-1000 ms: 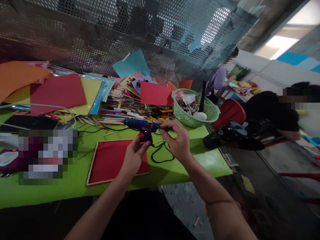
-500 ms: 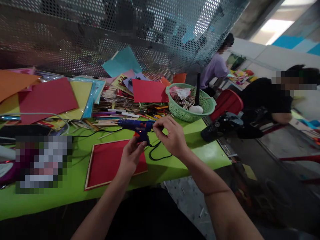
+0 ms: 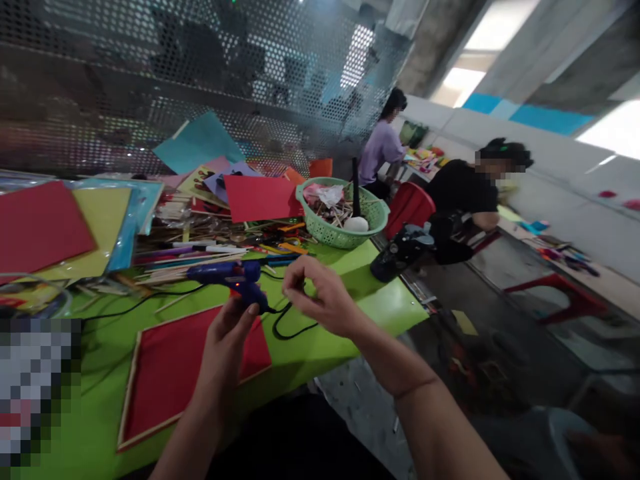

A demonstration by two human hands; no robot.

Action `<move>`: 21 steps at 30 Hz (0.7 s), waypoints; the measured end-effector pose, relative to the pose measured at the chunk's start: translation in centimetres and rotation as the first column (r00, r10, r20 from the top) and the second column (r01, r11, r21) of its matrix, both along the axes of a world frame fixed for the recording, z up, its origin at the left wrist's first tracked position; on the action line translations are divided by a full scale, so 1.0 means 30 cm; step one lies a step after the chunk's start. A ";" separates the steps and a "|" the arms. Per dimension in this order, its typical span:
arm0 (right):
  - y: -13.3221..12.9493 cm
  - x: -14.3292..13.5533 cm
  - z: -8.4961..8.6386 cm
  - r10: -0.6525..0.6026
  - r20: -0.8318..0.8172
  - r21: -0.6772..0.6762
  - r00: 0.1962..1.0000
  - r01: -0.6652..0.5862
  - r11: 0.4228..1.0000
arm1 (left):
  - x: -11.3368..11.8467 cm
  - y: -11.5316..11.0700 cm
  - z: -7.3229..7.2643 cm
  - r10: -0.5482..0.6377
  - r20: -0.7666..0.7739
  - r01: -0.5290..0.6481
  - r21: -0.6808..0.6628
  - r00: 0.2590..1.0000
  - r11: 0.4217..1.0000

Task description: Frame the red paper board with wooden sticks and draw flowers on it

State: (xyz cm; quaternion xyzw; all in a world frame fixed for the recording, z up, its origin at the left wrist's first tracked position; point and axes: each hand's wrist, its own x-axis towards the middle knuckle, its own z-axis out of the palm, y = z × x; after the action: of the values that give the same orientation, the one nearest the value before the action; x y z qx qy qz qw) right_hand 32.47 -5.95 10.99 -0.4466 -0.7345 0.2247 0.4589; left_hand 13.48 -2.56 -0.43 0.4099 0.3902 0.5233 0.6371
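Observation:
My left hand (image 3: 230, 333) grips a blue glue gun (image 3: 224, 273) by its handle. The gun is held level over the table, nozzle to the left, a small red light glowing on its side. To the right of its back end is my right hand (image 3: 323, 297), apart from the gun. Its fingers are curled in a pinch; what lies between them, if anything, is hidden. Below the left hand lies a red sheet (image 3: 167, 380) edged with thin wooden sticks. A black cord (image 3: 295, 335) loops under the right hand.
A green basket (image 3: 325, 233) holding sticks and scraps stands behind the hands, with a black camera (image 3: 403, 250) to its right. Coloured paper (image 3: 43, 227), pens and sticks crowd the back of the green table (image 3: 100, 380). Two people (image 3: 383, 147) sit farther off.
My right hand has drawn away from the gun's back end. The left hand still holds the glue gun. The view has turned right, so the table things appear farther left.

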 end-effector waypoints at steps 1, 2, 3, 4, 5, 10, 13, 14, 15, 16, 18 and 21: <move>-0.024 0.016 0.019 0.107 -0.035 -0.065 0.994 -0.109 0.992 | -0.003 0.002 -0.002 0.002 -0.007 -0.002 -0.005 1.000 1.000; -0.049 0.035 0.039 0.259 -0.050 -0.138 0.964 -0.264 0.955 | -0.006 0.003 -0.004 0.009 -0.013 -0.009 -0.012 1.000 1.000; -0.074 0.055 0.057 0.429 -0.043 -0.190 0.902 -0.429 0.883 | -0.008 0.002 -0.004 0.023 -0.018 -0.024 -0.017 1.000 1.000; -0.098 0.075 0.072 0.569 -0.035 -0.199 0.822 -0.563 0.802 | -0.010 0.000 -0.002 0.035 -0.022 -0.035 -0.023 0.999 0.999; -0.117 0.094 0.085 0.579 -0.047 -0.166 0.814 -0.577 0.799 | -0.011 -0.004 0.000 0.045 -0.025 -0.046 -0.031 0.999 0.998; -0.096 0.203 0.120 0.103 -0.324 0.060 0.941 -0.088 0.994 | -0.013 -0.019 0.015 0.050 -0.026 -0.052 -0.093 0.998 0.994; 0.032 0.311 0.144 -0.232 -0.314 0.153 0.921 0.290 0.945 | -0.014 -0.022 0.017 0.062 -0.009 -0.063 -0.126 0.998 0.990; 0.088 0.356 0.152 -0.323 -0.297 0.182 0.899 0.385 0.905 | -0.014 -0.023 0.018 0.068 -0.004 -0.068 -0.133 0.998 0.989; 0.147 0.402 0.160 -0.392 -0.276 0.211 0.878 0.453 0.866 | -0.014 -0.024 0.020 0.075 -0.004 -0.074 -0.143 0.997 0.987; 0.207 0.448 0.166 -0.453 -0.243 0.231 0.858 0.505 0.832 | -0.014 -0.026 0.023 0.083 -0.008 -0.083 -0.155 0.997 0.984; 0.318 0.529 0.174 -0.590 -0.087 0.239 0.803 0.592 0.770 | -0.014 -0.030 0.033 0.092 -0.026 -0.096 -0.191 0.995 0.977; 0.457 0.612 0.169 -0.698 0.480 0.174 0.531 0.722 0.670 | -0.016 -0.037 0.055 0.111 -0.044 -0.119 -0.273 0.993 0.955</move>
State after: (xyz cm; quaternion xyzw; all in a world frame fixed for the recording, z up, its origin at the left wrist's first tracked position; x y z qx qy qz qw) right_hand 50.82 7.75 16.07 -0.7584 -0.5772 -0.0908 0.2886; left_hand 13.00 -3.67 1.21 0.3013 0.4913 0.4942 0.6508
